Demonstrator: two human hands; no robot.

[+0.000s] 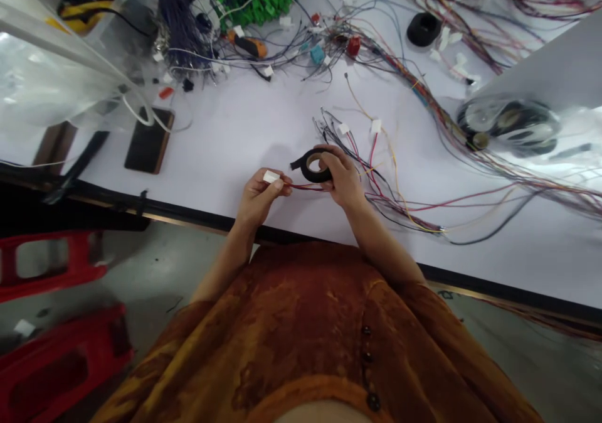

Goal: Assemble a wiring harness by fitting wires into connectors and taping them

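My left hand (261, 196) is closed on a white connector (271, 176), pinched between thumb and fingers near the table's front edge. Red and dark wires (305, 187) run from that connector to the right, passing under my right hand. A roll of black tape (308, 171) is gripped in my right hand (345, 177), its short loose end pointing left toward the connector. Beyond and to the right of the right hand spread loose wires, with two more white connectors (375, 127) on red leads. The fingertips beneath the roll are partly hidden.
A phone (149, 140) lies at left on the white table (235, 122). Toward the back are bundled dark wires, green connectors (256, 5) and an orange-black tool (250, 46). Another black tape roll (424, 29) sits back right, near a long wire harness (418, 87). Red stools (61, 360) stand lower left.
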